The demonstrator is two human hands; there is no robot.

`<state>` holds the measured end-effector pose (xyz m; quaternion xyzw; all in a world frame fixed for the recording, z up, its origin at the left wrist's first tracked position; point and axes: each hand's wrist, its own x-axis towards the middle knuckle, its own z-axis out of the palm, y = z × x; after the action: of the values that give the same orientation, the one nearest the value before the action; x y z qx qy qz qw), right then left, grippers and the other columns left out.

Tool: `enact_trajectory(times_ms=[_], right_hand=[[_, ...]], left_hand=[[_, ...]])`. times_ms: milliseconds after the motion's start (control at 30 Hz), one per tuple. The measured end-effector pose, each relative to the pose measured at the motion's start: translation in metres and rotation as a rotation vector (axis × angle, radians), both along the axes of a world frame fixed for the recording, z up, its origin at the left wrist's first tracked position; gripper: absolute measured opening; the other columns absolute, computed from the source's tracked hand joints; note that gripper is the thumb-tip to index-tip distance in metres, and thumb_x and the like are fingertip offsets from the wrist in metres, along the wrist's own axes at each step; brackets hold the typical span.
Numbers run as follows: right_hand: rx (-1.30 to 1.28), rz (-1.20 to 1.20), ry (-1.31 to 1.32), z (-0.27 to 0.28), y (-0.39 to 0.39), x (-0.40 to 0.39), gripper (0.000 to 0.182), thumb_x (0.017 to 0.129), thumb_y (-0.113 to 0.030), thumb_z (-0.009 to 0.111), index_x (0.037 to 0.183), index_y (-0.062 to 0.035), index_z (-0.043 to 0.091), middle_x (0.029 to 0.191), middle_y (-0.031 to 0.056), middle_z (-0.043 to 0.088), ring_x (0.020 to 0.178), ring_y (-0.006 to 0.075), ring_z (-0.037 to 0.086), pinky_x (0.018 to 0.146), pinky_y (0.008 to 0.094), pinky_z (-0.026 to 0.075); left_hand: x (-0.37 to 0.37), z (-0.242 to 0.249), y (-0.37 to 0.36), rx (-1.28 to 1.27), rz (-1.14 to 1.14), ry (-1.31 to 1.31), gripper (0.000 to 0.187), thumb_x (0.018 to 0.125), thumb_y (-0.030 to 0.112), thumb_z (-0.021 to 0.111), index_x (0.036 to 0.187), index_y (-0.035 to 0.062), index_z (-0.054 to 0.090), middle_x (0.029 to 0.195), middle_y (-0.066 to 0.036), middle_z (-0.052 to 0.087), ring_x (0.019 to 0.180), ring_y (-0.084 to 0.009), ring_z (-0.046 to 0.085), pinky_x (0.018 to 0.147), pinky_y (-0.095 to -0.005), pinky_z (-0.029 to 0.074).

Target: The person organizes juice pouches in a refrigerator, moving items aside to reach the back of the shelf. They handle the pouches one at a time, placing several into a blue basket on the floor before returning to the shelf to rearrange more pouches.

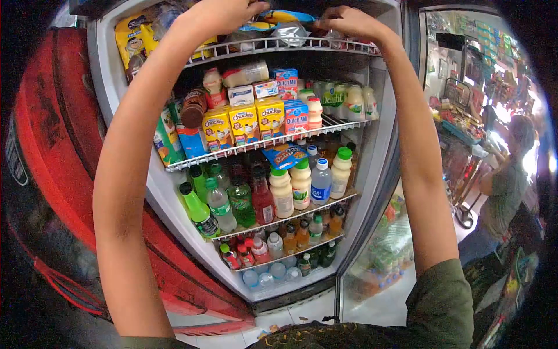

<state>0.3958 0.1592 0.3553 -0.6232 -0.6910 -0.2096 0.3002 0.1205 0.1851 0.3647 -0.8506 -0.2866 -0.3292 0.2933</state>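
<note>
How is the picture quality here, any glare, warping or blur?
Head view: strong fisheye bends the fridge frame, with black corners; daylight blows out the right edge near a person; the left hand and right hand are slightly soft at the top shelf; the drinks inside are evenly lit.

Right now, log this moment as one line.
left hand: on top shelf packets | right hand: on silver packet | top wire shelf | fridge door open

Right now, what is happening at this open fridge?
A person reaches both bare arms up to the top white wire shelf of the drinks fridge. The left hand and the right hand rest among the shiny foil snack packets there. Yellow Chuckie cartons stand one shelf lower. Another person stands at the right.
</note>
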Motion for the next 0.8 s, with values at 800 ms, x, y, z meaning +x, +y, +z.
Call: enact_trajectory(times_ms=[800], right_hand=[[0.175,0.632,0.880,-0.291,-0.151,-0.142,0.029,0.080,0.002,0.047,0.097,0.0008,0.070,0.097,0.0097,0.070,0.096,0.0170,0.063,0.088,0.0302,0.048]], left_hand=[[-0.022,-0.189,-0.055,-0.249,-0.883,-0.783,0.020,0.090,0.015,0.061,0.089,-0.0048,0.067,0.085,-0.010,0.069,0.078,-0.0165,0.064,0.073,-0.0287,0.048]])
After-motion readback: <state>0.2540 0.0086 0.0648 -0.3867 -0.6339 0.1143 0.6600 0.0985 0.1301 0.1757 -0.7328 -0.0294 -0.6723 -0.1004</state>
